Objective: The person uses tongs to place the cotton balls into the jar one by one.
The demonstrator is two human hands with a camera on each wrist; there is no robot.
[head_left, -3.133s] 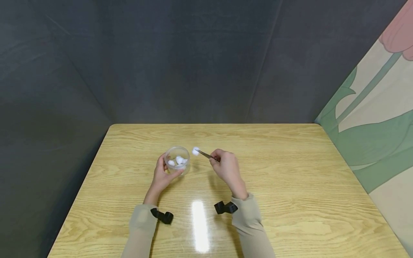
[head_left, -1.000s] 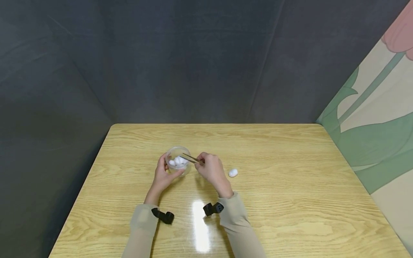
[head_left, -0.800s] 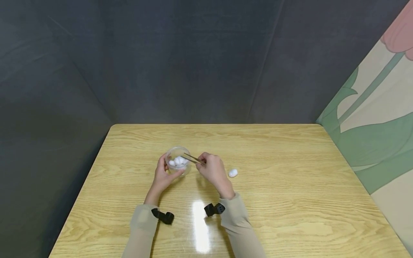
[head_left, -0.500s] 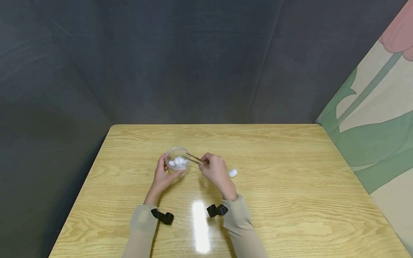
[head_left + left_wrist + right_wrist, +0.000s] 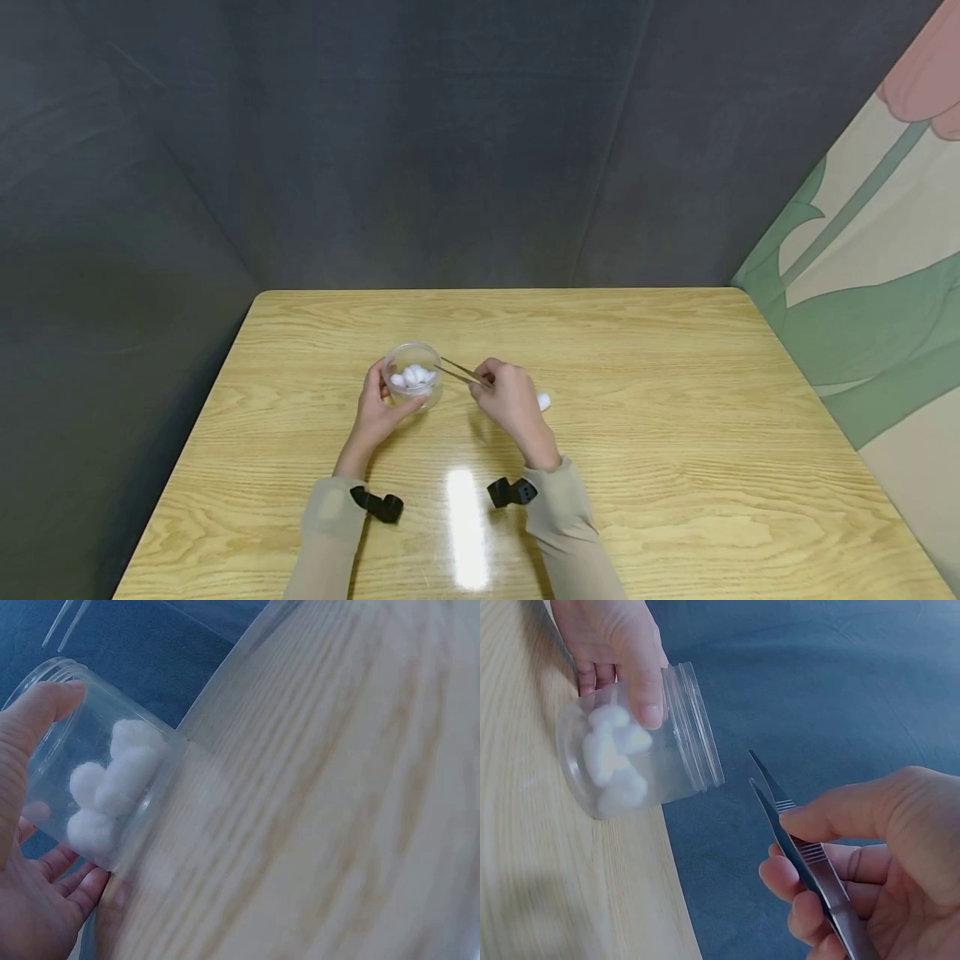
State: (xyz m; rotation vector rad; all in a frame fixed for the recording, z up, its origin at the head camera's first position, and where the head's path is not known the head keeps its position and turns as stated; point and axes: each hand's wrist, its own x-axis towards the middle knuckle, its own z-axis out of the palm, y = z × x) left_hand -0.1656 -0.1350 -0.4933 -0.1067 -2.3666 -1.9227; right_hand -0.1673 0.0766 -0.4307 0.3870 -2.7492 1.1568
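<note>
My left hand [image 5: 378,415] grips a clear plastic jar [image 5: 656,761], thumb on one side and fingers on the other. Its threaded mouth is uncovered, and its base rests on the wooden table. Several white cotton balls [image 5: 124,780] lie inside at the bottom. My right hand [image 5: 513,407] pinches metal tweezers [image 5: 799,847] between thumb and fingers. Their tips stand apart with nothing between them, just outside the jar's mouth. A single cotton ball [image 5: 543,402] lies on the table, partly hidden behind the right hand.
The pale wooden table [image 5: 675,433] extends on both sides of the hands. A dark cloth [image 5: 450,150] hangs behind its far edge, and a flower-patterned cloth [image 5: 885,333] is at the right. Black wrist cameras sit on both cuffs.
The cotton ball held in the tweezers earlier is gone from them; one appears on the table at right. The tweezers went over the jar, then drew back rightward. The left hand stays put.
</note>
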